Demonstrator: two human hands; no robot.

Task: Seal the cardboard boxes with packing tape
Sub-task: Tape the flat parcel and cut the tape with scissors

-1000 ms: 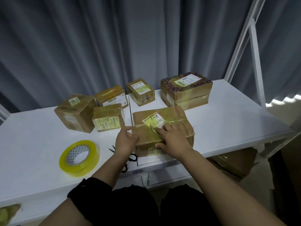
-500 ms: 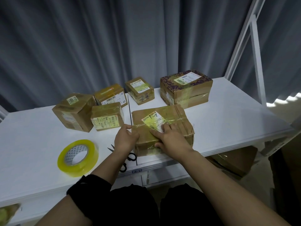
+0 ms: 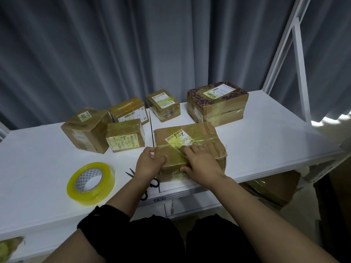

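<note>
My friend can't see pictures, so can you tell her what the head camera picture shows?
A person seals a labelled cardboard box on a white table: the left hand holds its left edge, the right hand presses tape flat on top. A tape roll and black scissors lie to its left, five more taped boxes behind.

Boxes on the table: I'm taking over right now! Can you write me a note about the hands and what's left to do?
Left hand holds the left edge of the front box; right hand presses tape flat on its top.
Tape roll lies left of it, scissors under the left wrist.
Done: tape crosses the top.
Left: finish smoothing; the five back boxes already look taped.
</note>
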